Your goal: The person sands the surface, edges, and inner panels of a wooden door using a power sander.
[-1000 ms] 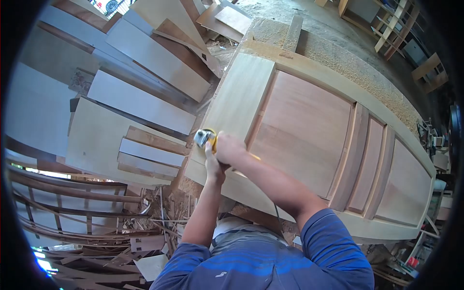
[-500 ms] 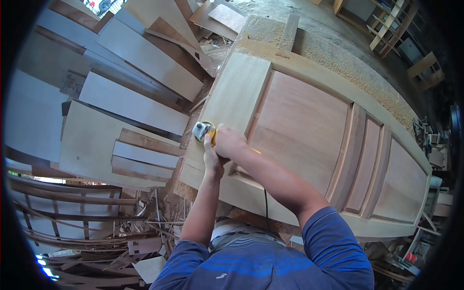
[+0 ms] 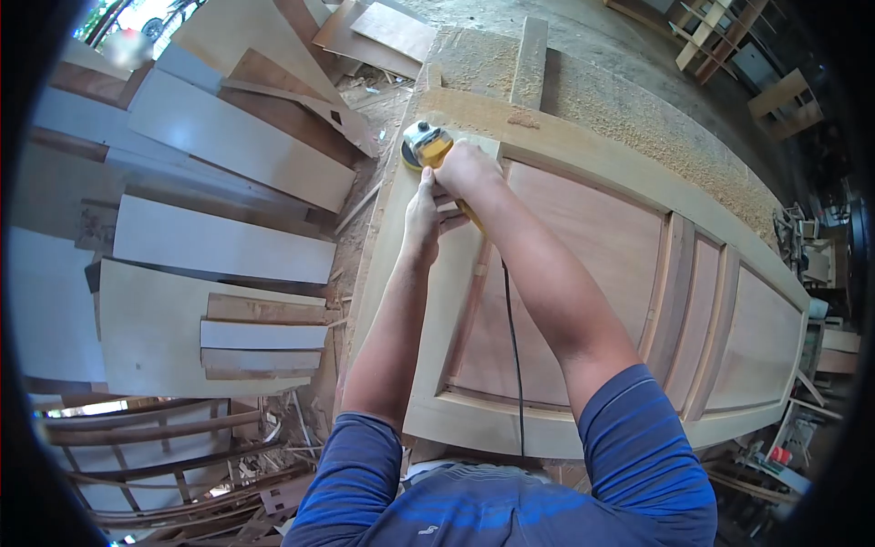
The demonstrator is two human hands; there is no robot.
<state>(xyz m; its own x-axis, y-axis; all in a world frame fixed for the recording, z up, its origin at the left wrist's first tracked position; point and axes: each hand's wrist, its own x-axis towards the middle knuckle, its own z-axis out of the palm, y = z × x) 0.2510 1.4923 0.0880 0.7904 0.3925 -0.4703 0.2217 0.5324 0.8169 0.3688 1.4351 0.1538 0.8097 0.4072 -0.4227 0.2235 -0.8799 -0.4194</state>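
A yellow power tool with a silver head and round disc [image 3: 428, 144] is over the top left part of a wooden panelled door [image 3: 583, 237]. My right hand [image 3: 469, 170] is wrapped round the tool's yellow body. Beneath it, my left hand [image 3: 425, 215] supports the tool, its thumb up near the head and other fingers partly hidden under the body. A black cord [image 3: 515, 356] runs from the tool down across the door toward my body. The door lies flat on a sawdust-covered bench [image 3: 629, 114].
Boards and sheets [image 3: 223, 239] lean and lie to the left. A wooden batten [image 3: 529, 64] sticks out beyond the bench's far edge. Curved wooden strips [image 3: 155, 438] are at lower left. Shelving [image 3: 715, 36] stands at the far right, and clutter [image 3: 811, 246] lies past the door's right end.
Both hands and the tool have moved up and slightly right, to the far end of the door's left part. The arms are stretched further, and more of the cord shows.
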